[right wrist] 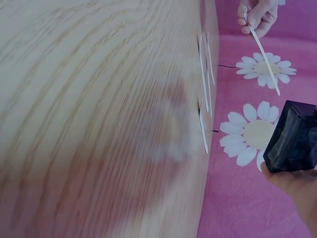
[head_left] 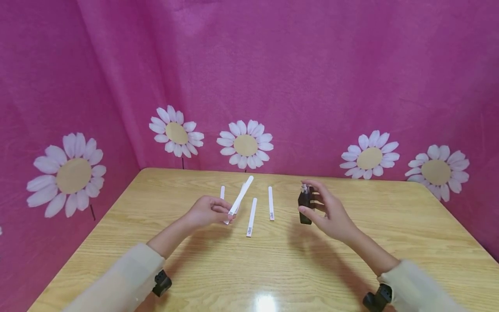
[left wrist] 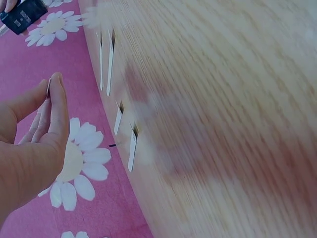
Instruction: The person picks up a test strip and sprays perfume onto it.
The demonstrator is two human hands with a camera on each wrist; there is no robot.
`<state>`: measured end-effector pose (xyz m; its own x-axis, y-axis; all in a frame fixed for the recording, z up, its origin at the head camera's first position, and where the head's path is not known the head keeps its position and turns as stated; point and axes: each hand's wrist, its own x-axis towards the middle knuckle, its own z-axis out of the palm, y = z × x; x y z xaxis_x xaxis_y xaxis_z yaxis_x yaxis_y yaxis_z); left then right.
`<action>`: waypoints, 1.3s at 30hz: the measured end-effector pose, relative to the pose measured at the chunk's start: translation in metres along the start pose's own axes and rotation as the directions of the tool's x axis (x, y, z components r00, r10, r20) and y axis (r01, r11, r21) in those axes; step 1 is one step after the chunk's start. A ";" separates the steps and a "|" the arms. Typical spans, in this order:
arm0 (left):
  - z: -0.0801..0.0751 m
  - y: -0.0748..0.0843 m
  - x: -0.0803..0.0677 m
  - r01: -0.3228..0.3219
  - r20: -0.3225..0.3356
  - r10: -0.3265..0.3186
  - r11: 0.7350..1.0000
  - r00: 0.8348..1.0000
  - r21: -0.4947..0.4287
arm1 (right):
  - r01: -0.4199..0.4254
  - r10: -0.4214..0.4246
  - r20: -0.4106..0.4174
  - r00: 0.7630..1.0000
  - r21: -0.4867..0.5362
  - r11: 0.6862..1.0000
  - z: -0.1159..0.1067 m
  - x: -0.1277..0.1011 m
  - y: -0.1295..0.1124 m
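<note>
My left hand (head_left: 208, 211) pinches a white paper strip (head_left: 241, 196) by its lower end and holds it tilted up off the wooden table (head_left: 273, 264). The right wrist view shows the same strip (right wrist: 263, 55) in those fingers (right wrist: 255, 15). My right hand (head_left: 325, 210) grips a small dark bottle (head_left: 305, 203) upright above the table, its pale spray top up. The bottle's dark base (right wrist: 293, 139) fills the right of the right wrist view, and the bottle (left wrist: 24, 15) shows far off in the left wrist view. Three more strips (head_left: 251, 216) lie flat on the table between the hands.
A pink cloth backdrop (head_left: 273, 65) with white paper daisies (head_left: 245, 144) closes off the table at the back and on both sides. A black wrist camera (head_left: 161, 282) sits under each pale sleeve.
</note>
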<state>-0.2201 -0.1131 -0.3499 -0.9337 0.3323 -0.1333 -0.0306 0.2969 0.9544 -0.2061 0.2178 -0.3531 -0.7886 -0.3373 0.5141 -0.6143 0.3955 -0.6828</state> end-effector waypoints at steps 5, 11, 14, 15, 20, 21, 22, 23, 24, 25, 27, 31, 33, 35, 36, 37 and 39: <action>0.002 0.002 0.000 -0.001 0.008 0.001 1.000 1.000 -0.015 | -0.001 0.001 -0.011 1.000 -0.023 1.000 0.006 0.003 0.000; 0.003 0.002 -0.002 -0.010 0.010 0.010 1.000 1.000 -0.008 | 0.008 -0.010 -0.026 1.000 -0.060 0.998 0.011 0.008 -0.003; 0.004 0.001 -0.003 -0.015 0.011 0.015 1.000 1.000 -0.001 | 0.013 -0.015 -0.022 1.000 -0.073 0.997 0.012 0.010 -0.004; 0.004 0.001 -0.003 -0.015 0.011 0.015 1.000 1.000 0.004 | 0.013 -0.015 -0.020 1.000 -0.074 0.997 0.013 0.011 -0.004; 0.004 0.001 -0.004 -0.024 0.012 0.024 1.000 1.000 0.006 | 0.023 -0.023 -0.003 1.000 -0.086 0.996 0.014 0.015 -0.006; 0.004 0.000 -0.004 -0.024 0.014 0.024 1.000 1.000 0.003 | 0.030 -0.030 0.000 1.000 -0.089 0.996 0.014 0.015 -0.006; 0.004 0.000 -0.004 -0.025 0.015 0.025 1.000 1.000 -0.001 | 0.035 -0.035 0.003 0.999 -0.091 0.995 0.014 0.016 -0.006; 0.005 0.000 -0.004 -0.024 0.015 0.024 1.000 1.000 -0.005 | 0.041 -0.041 0.005 0.999 -0.092 0.995 0.014 0.016 -0.007; 0.005 0.000 -0.004 -0.022 0.015 0.022 1.000 1.000 -0.009 | 0.044 -0.043 0.006 0.999 -0.095 0.995 0.014 0.016 -0.007; 0.006 -0.001 -0.004 -0.019 0.013 0.019 1.000 1.000 -0.011 | 0.046 -0.046 0.007 0.999 -0.095 0.994 0.014 0.016 -0.007; 0.006 0.000 -0.004 -0.013 0.016 0.013 1.000 1.000 -0.017 | 0.047 -0.046 0.006 0.999 -0.098 0.994 0.014 0.017 -0.009; 0.007 0.002 -0.005 -0.017 0.018 0.018 1.000 1.000 -0.023 | 0.051 -0.054 -0.018 0.998 -0.114 0.992 0.017 0.016 -0.010; 0.008 0.002 -0.005 -0.022 0.019 0.023 0.999 1.000 -0.028 | 0.064 -0.069 -0.037 0.997 -0.124 0.990 0.018 0.016 -0.009; 0.009 0.002 -0.004 -0.023 0.020 0.024 0.999 1.000 -0.028 | 0.073 -0.081 -0.053 0.995 -0.133 0.988 0.019 0.015 -0.008; 0.009 0.001 -0.004 -0.024 0.023 0.025 0.999 0.999 -0.029 | 0.076 -0.085 -0.060 0.995 -0.136 0.988 0.020 0.014 -0.008; 0.010 0.001 -0.004 -0.023 0.024 0.024 0.999 0.999 -0.031 | 0.074 -0.084 -0.063 0.994 -0.139 0.988 0.021 0.013 -0.007; 0.010 0.000 -0.004 -0.027 0.031 0.028 0.999 0.999 -0.031 | 0.071 -0.081 -0.069 0.994 -0.143 0.987 0.022 0.012 -0.008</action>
<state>-0.2123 -0.1052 -0.3522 -0.9227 0.3680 -0.1150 -0.0166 0.2601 0.9654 -0.2100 0.1922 -0.3532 -0.7360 -0.3085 0.6025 -0.6661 0.4886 -0.5635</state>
